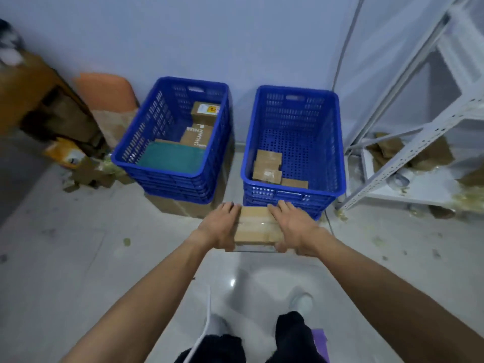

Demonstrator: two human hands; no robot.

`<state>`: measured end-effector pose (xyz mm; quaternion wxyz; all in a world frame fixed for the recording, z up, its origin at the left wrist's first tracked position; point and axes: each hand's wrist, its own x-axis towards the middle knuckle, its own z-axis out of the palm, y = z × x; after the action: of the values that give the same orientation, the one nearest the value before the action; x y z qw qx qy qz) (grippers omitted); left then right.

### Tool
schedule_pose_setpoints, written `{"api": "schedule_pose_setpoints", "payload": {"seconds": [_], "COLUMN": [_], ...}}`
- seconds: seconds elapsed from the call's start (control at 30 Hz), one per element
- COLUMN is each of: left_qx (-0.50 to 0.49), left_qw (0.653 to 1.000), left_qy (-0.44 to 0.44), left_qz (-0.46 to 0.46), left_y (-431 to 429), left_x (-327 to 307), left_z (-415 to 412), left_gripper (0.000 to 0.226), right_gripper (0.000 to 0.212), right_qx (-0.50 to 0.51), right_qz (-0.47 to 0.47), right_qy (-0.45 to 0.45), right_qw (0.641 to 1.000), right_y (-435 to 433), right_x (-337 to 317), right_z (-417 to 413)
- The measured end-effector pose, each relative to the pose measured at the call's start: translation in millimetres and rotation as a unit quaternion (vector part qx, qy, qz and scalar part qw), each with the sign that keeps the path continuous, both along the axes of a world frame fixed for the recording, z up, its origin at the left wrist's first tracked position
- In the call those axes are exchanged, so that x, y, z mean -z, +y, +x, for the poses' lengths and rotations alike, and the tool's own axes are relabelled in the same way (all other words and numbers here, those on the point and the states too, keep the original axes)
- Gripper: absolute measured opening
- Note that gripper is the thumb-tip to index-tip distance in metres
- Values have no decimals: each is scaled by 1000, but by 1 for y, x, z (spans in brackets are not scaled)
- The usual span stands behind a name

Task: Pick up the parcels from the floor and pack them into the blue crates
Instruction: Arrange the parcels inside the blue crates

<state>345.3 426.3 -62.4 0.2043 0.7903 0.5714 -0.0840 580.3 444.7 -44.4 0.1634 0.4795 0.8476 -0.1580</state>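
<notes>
Cool, bluish indoor light falls evenly from above and is rather dim. The glossy floor (78,258) carries one small white glare spot and soft grey shadows near the feet (301,302). The blue crates (296,113) look fairly sharp; the cardboard (39,100) at the left edge smears. Wide-angle distortion bows the white shelf rack (392,189) at the right edge.

A brown cardboard box (195,137) in the blue crate (167,174) on the left has big pale letters on its top, turned sideways. They read "HUAN", and the letters beside them are too blurry to read. Behind it, a second box (201,117) has a white label (205,110) with a small yellow sign (213,109). Its print is too small to read.
</notes>
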Motion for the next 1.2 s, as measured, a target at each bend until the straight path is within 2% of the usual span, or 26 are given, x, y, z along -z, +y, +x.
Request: {"api": "schedule_pose_setpoints", "payload": {"seconds": [0.27, 0.63, 0.87, 1.2], "left_qx": [-92, -172, -157, -143], "left_qw": [994, 981, 982, 987], "left_qy": [-21, -20, 6, 4], "left_qz": [62, 91, 103, 77], "left_y": [-22, -7, 69, 240], "left_x": [-74, -95, -89, -82], "left_z": [-133, -225, -271, -316], "left_gripper": [126, 118, 119, 123], "right_gripper": [119, 123, 118, 111], "right_qx": [-88, -168, -176, -135], "right_qz": [65, 99, 104, 88], "right_qy": [8, -11, 6, 47], "right_qw": [994, 981, 979, 986], "right_y": [17, 64, 142, 304], "right_x": [-82, -115, -107, -82], "right_z": [-135, -241, -285, -322]}}
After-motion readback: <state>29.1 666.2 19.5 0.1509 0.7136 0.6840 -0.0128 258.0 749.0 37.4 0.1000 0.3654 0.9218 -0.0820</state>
